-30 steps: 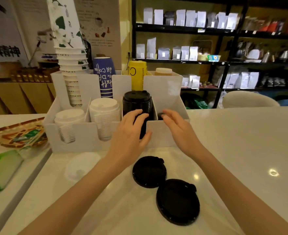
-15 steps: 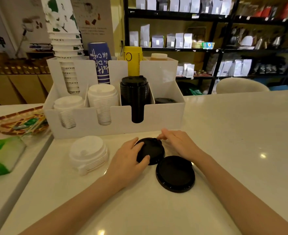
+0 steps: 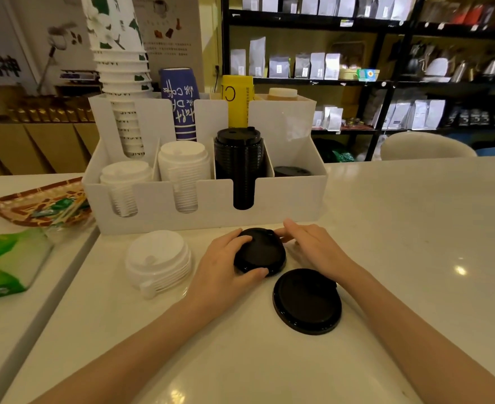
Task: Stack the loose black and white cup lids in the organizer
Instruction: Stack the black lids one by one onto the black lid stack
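On the pale desk (image 3: 386, 228) a white organizer (image 3: 287, 199) stands just behind the hands, its front row cut with slots so each column of lids can be seen and drawn from; two slots on the left hold white lid stacks (image 3: 182, 167), the third holds a tall black lid stack (image 3: 239, 158) that rises above the wall, and the rightmost compartment holds a low black lid (image 3: 291, 171), barely over the rim, which I judge leaves it the most room; paper cups (image 3: 122, 83) fill the back row; the loose lids lie on the desk in front, presumably set there to be gathered by colour: a nested pile of white lids (image 3: 158, 259) to the left, a smaller black lid (image 3: 259, 250) in the middle just before the organizer, and a larger black lid (image 3: 307, 301) flat on the desk just beside it and nearer the person, their rims close or perhaps touching; the left hand (image 3: 225, 266) curls half-open around the smaller black lid, fingers over its top and far edge, thumb pressed at the near rim, so it appears to grip it; the right hand (image 3: 310, 246) rests loosely open on the other side, fingertips (image 3: 284, 232) at the lid's far rim, steadying rather than clasping; whether the lid is lifted off the desk I cannot tell; the step looks like picking up this lid, with the larger black lid and the white pile yet to go in.
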Demonstrator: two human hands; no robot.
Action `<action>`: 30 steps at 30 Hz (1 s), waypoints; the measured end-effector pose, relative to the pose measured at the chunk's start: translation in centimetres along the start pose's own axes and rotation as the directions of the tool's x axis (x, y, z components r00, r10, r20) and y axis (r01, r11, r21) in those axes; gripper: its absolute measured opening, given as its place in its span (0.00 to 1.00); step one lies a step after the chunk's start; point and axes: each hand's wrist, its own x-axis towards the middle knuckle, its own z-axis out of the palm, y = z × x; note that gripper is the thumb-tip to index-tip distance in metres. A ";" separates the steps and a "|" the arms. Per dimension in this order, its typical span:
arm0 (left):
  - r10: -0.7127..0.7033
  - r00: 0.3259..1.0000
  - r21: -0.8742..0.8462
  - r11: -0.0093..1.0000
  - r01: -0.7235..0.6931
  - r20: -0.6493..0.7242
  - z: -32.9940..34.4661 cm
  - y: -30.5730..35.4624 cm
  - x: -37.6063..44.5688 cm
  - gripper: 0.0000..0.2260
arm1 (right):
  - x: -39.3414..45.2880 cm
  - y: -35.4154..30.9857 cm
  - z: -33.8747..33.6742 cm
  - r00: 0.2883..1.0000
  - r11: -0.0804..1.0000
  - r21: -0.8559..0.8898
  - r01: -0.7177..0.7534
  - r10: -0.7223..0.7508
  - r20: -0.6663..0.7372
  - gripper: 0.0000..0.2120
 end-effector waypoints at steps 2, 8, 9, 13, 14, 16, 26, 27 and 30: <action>0.020 0.999 -0.030 0.999 -0.021 -0.049 -0.2 0.1 0.0 0.27 | -0.1 -0.3 0.0 0.999 0.999 0.032 0.031 -0.031 -0.012 0.21; 0.009 0.979 -0.214 0.975 -0.054 -0.206 -1.3 1.1 0.8 0.26 | 0.0 -2.1 -0.5 0.988 0.979 0.132 0.154 -0.150 -0.040 0.14; 0.017 0.972 -0.224 0.972 -0.071 -0.233 -1.6 1.5 1.1 0.26 | 0.1 -2.5 -0.7 0.983 0.972 0.149 0.182 -0.175 -0.058 0.14; 0.019 0.954 -0.270 0.957 -0.104 -0.300 -3.4 2.7 3.0 0.26 | 1.5 -4.0 -2.0 0.957 0.947 0.172 0.272 -0.248 -0.153 0.17; 0.017 0.951 -0.282 0.953 -0.109 -0.310 -3.8 3.1 3.5 0.26 | 2.0 -4.4 -2.3 0.947 0.941 0.166 0.294 -0.263 -0.184 0.18; 0.022 0.940 -0.305 0.943 -0.133 -0.340 -4.8 3.7 4.7 0.26 | 3.1 -5.3 -3.1 0.924 0.921 0.180 0.345 -0.299 -0.240 0.18; 0.016 0.907 -0.367 0.911 -0.186 -0.422 -8.8 4.7 11.5 0.25 | 7.8 -9.4 -4.5 0.812 0.817 0.220 0.532 -0.420 -0.405 0.13; 0.019 0.895 -0.361 0.911 -0.199 -0.446 -9.1 4.6 12.8 0.25 | 9.1 -9.9 -4.8 0.808 0.806 0.237 0.542 -0.422 -0.410 0.13; 0.027 0.893 -0.348 0.915 -0.203 -0.449 -9.1 4.1 13.9 0.24 | 9.5 -10.1 -4.6 0.832 0.802 0.294 0.521 -0.398 -0.387 0.15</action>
